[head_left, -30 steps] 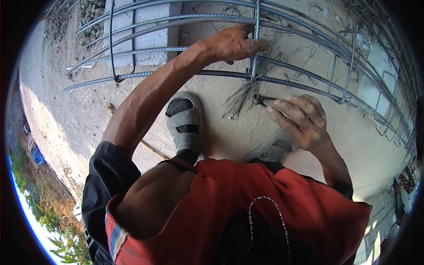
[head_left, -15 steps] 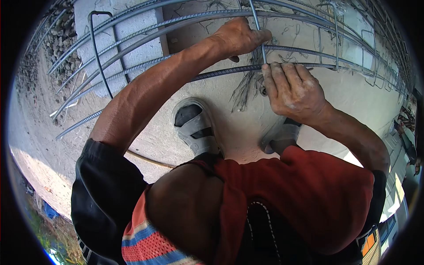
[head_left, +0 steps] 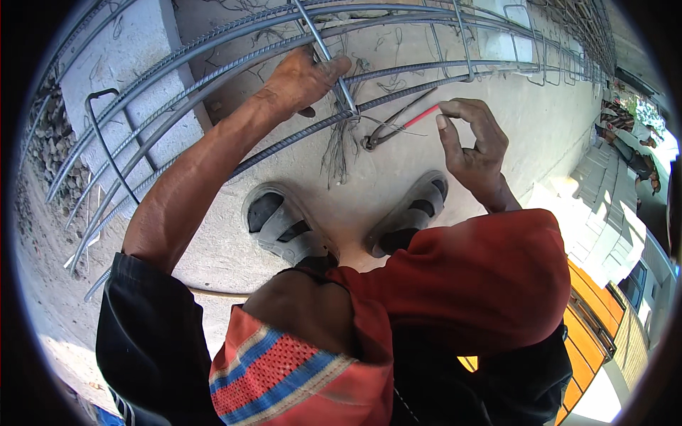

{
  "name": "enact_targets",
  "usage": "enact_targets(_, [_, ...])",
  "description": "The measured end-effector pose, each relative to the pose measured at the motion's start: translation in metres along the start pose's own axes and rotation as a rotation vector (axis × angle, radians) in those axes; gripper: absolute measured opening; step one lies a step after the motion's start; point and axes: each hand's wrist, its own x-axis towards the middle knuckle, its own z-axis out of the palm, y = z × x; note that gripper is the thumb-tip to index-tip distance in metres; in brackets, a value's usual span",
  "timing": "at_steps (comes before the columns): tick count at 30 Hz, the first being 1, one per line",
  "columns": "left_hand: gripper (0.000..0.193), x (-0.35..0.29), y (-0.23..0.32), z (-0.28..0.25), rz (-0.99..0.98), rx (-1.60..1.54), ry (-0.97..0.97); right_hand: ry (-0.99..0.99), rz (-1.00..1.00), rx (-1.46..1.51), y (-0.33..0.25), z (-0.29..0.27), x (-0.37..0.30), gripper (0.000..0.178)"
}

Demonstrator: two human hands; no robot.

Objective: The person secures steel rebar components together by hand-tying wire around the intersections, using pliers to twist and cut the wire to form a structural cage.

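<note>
1. Nearest, the right hand (head_left: 477, 142) has drawn back from the cage; half a second ago its fingers lay over the lowest bar and hid most of the tool. Now thumb and forefinger meet at one handle tip in what looks like a light pinch, the other fingers curled.

2. Just beyond that hand are the end-cutting pincers (head_left: 419, 119), slanting up from a small, dark, rounded head to two slim handles, one showing red and the other dark. The handles stand spread, the dark one free of the fingers, so I judge that no squeeze is being applied now.

3. The head sits just beside a drooping bundle of thin grey tie wires (head_left: 339, 153), near the lowest ribbed rebar (head_left: 291, 140); whether it touches any strand I cannot tell.

4. The left hand (head_left: 305, 79) remains clenched around the stirrup (head_left: 325, 50), which now leans further left in view than before. The stirrup is smooth, bluish-grey steel crossing the long bars.

5. Farther off lie a pale concrete block (head_left: 128, 78) and dark gravel (head_left: 60, 138).
</note>
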Motion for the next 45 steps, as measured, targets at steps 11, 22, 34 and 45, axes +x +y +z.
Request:
enact_targets(11, [0.081,-0.001,0.001,-0.001,-0.037,0.037,0.005,-0.486,-0.157,-0.283,0.104,0.059,-0.066,0.018])
enact_targets(22, [0.073,-0.008,0.004,0.001,-0.037,0.010,0.042,-0.700,0.252,-0.310,0.082,0.072,-0.043,0.038])
enact_targets(34, [0.074,-0.007,0.002,0.001,-0.022,-0.004,0.057,-0.890,0.523,0.533,0.045,0.032,-0.068,0.039])
enact_targets(45, [0.072,-0.009,0.006,0.002,-0.039,0.041,0.045,-1.009,0.473,0.493,0.011,-0.010,-0.046,0.039])
